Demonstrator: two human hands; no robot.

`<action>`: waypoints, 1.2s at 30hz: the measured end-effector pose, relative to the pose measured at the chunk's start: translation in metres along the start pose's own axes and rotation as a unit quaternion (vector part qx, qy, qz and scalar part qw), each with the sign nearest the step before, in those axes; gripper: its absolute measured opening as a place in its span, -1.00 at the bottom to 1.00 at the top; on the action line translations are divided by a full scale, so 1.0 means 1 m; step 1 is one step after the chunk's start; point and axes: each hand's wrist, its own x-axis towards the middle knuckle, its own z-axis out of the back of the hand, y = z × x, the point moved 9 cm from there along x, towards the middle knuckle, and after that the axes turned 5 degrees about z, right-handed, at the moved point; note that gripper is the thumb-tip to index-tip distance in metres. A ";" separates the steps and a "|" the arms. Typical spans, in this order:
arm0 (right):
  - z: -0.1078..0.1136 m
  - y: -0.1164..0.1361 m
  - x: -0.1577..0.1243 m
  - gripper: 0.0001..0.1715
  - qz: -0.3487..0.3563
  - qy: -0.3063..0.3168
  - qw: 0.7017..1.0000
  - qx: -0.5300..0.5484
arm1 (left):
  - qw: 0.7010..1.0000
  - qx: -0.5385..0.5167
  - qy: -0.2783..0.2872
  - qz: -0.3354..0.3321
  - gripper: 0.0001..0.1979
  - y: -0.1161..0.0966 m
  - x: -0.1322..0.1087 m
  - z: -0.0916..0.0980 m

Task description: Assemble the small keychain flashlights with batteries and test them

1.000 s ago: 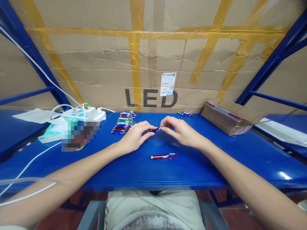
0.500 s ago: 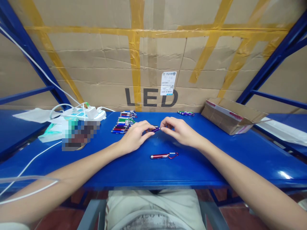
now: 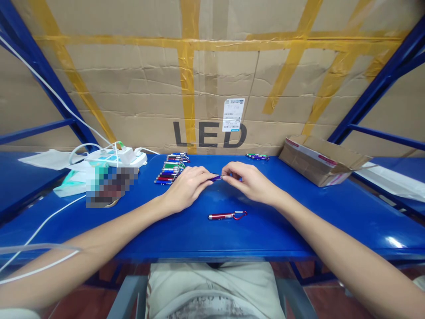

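Both hands meet over the middle of the blue table [image 3: 299,230]. My left hand [image 3: 187,186] pinches the body of a small purple keychain flashlight [image 3: 216,178]. My right hand [image 3: 247,180] pinches the same flashlight's other end with thumb and fingertips. A red keychain flashlight [image 3: 226,215] with a red clip lies flat on the table just in front of the hands. A row of several coloured flashlights [image 3: 171,170] lies side by side to the left of my left hand.
An open cardboard box [image 3: 320,159] sits at the back right. A few more flashlights [image 3: 257,157] lie at the back. A white power strip [image 3: 116,157] with cables, papers and a blurred item are at the left. Taped cardboard marked LED forms the back wall.
My left hand's fingers have slid a little further along the purple flashlight toward the right hand. Everything else stays where it was.
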 end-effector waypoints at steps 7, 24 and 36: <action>-0.020 -0.027 -0.003 -0.68 -0.140 0.013 0.972 0.190 | 0.996 0.072 -0.012 -0.042 -0.68 -0.005 -0.002 0.001; -0.034 -0.038 -0.012 -0.52 -0.273 0.009 0.873 0.405 | 0.992 0.106 -0.053 -0.047 -0.67 -0.011 0.001 0.013; -0.010 -0.015 -0.001 -0.77 -0.085 -0.004 0.995 0.047 | 0.999 -0.011 0.005 0.051 -0.74 0.015 0.004 -0.003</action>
